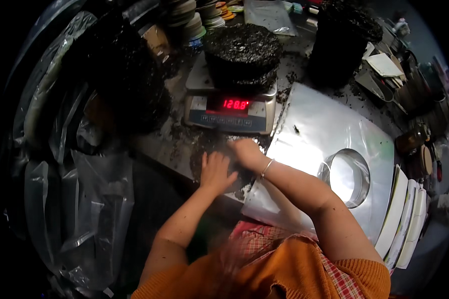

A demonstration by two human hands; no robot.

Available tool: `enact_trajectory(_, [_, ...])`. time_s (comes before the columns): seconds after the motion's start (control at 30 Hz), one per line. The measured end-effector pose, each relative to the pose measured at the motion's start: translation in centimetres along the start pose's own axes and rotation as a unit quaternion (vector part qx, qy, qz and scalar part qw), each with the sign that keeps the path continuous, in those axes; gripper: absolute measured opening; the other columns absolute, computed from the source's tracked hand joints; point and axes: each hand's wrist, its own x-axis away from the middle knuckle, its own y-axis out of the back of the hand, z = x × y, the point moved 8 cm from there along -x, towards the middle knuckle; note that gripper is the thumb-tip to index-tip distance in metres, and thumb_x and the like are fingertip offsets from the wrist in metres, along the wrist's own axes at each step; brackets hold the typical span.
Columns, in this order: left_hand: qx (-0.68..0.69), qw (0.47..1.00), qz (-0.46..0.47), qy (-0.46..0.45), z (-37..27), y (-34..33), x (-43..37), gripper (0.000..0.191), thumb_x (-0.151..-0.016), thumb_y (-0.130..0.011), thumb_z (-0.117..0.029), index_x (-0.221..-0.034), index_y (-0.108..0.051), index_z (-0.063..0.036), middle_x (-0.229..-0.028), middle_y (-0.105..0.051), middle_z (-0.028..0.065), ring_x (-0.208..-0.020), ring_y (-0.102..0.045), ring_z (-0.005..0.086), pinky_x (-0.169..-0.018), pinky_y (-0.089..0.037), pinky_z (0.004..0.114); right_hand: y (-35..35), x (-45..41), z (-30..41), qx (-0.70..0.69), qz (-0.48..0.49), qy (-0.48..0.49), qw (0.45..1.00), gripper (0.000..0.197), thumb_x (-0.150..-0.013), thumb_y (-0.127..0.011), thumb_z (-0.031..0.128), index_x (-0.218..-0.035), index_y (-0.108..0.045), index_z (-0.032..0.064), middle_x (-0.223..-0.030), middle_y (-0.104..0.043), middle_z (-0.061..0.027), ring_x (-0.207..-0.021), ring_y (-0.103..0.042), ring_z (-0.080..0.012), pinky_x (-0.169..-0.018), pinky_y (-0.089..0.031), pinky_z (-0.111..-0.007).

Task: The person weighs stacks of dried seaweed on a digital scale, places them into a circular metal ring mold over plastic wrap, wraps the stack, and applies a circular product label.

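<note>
My left hand (216,172) is spread, palm down, on a dark, blurred patch of leafy material (200,157) at the table's near edge. Just right of it, my right hand (248,154) is curled, with a bracelet at the wrist. Its fingertips are hidden, so I cannot tell if it pinches any of the dark stuff. Beyond both hands stands a digital bench scale (230,119) with a lit red display. On its pan rests a thick, round, black stack of glossy, leaf-like material (243,46).
Clear plastic sheets (307,123) lie at right, with a metal ring (364,179) on top. Taller dark stacks stand at left (116,74) and back right (335,48). A metal scoop (376,88) lies farther right. Plastic bags (101,187) hang at left.
</note>
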Motion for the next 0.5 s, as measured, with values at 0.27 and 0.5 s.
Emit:
enact_trajectory(0.27, [0.046, 0.999, 0.021, -0.017, -2.1, -0.2, -0.6, 0.055, -0.073, -0.061, -0.035, -0.117, -0.048, -0.0046, -0.125, -0.043, 0.0137, -0.117, -0.036, 0.0284, -0.103, -0.019, 0.050, 1.0, 3.9, -3.9, -0.149, -0.086, -0.056, 0.984, 0.031, -0.068, -0.065, 0.013, -0.096, -0.061, 0.0000, -0.084, -0.061, -0.0214, -0.081, -0.060, -0.0351, -0.073, -0.048, -0.038])
enact_trajectory(0.5, [0.039, 0.997, -0.052, -0.029, -1.6, 0.7, -0.8, 0.045, -0.074, -0.060, -0.035, -0.108, -0.055, -0.0060, -0.124, -0.045, 0.0117, -0.111, -0.041, 0.0283, -0.101, -0.023, 0.046, 12.0, 3.6, -0.6, -0.413, -0.168, -0.122, 0.887, 0.020, -0.075, -0.066, 0.013, -0.089, -0.061, -0.0010, -0.076, -0.064, -0.0074, -0.066, -0.060, -0.0139, -0.062, -0.049, -0.025])
